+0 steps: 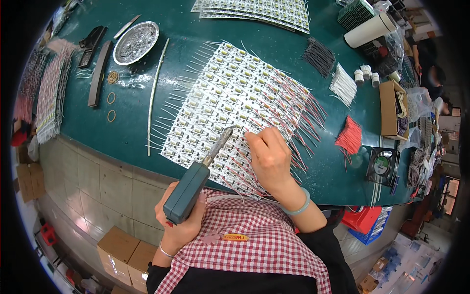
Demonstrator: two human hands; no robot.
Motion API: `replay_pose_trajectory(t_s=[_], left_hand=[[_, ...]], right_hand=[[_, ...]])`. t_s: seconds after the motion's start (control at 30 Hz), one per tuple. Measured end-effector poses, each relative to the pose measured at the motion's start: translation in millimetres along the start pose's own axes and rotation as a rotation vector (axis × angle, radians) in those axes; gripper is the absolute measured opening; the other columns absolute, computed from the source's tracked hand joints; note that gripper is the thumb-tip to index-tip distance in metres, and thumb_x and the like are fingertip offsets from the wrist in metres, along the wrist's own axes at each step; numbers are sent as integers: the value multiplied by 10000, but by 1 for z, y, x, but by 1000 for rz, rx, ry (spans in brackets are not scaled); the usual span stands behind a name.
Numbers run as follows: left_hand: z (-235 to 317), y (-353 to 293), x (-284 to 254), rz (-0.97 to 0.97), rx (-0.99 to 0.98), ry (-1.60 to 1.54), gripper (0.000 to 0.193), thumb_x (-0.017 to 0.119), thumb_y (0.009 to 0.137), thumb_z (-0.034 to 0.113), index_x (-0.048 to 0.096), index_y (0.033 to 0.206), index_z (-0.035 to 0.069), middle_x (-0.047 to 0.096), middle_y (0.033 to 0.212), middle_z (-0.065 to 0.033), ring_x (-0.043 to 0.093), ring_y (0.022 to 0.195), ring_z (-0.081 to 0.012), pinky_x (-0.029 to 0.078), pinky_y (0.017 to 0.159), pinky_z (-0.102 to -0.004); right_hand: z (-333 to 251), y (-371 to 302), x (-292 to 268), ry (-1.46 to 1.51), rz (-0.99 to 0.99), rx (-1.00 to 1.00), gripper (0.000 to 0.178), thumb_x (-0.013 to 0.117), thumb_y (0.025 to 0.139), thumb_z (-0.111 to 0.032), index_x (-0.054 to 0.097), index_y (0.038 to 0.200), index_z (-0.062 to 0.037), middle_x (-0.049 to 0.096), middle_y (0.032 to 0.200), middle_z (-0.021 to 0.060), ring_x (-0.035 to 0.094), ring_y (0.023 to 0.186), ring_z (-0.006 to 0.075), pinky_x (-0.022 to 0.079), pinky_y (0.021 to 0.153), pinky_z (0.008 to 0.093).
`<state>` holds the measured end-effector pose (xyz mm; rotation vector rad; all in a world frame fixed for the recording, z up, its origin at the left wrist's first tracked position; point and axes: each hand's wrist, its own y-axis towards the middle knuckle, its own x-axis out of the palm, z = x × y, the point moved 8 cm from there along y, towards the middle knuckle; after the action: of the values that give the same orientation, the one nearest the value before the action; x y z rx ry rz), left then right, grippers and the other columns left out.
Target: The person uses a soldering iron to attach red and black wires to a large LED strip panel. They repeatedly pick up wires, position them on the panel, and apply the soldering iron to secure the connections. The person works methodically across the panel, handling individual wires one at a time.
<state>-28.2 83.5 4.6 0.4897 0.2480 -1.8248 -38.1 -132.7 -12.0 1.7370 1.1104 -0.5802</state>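
My left hand (182, 215) is wrapped round the dark green handle of a soldering iron (188, 188). Its metal tip reaches up and right to the middle of a white circuit board panel (208, 98), which carries rows of small yellowish parts. Just right of the tip, my right hand (269, 157) is closed in a pinch over the panel. A bit of red wire shows at its fingertips; the rest is hidden by the fingers. Red wires (306, 132) stick out along the panel's right side, and pale wires (171, 105) fan out from its left edge.
On the green table lie a foil dish (136, 43), rubber bands (111, 98), a thin rod (157, 98) and more panels (254, 12). To the right are black wires (318, 57), white wires (343, 85), red wires (349, 137), a small fan (382, 166) and a cardboard box (389, 108).
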Motion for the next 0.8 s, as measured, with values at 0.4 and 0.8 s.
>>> replay_pose_trajectory(t_s=[0.4,0.8], left_hand=[[-27,-16,-8,89,-236,-180,197,737,786,-34,679,969,-78,685,894,-107,646,735,-137,523,651,-262],[-18,-15,-6,2,-140,-98,181,738,769,-28,683,937,-62,681,899,-120,651,724,-160,514,635,-274]], right_hand=[[-9,-5,-79,94,43,96,237,732,729,84,683,941,-9,523,726,82,535,664,251,435,572,351],[-6,-11,-3,122,-2,65,205,751,740,71,682,900,-36,539,721,81,554,653,249,443,567,363]])
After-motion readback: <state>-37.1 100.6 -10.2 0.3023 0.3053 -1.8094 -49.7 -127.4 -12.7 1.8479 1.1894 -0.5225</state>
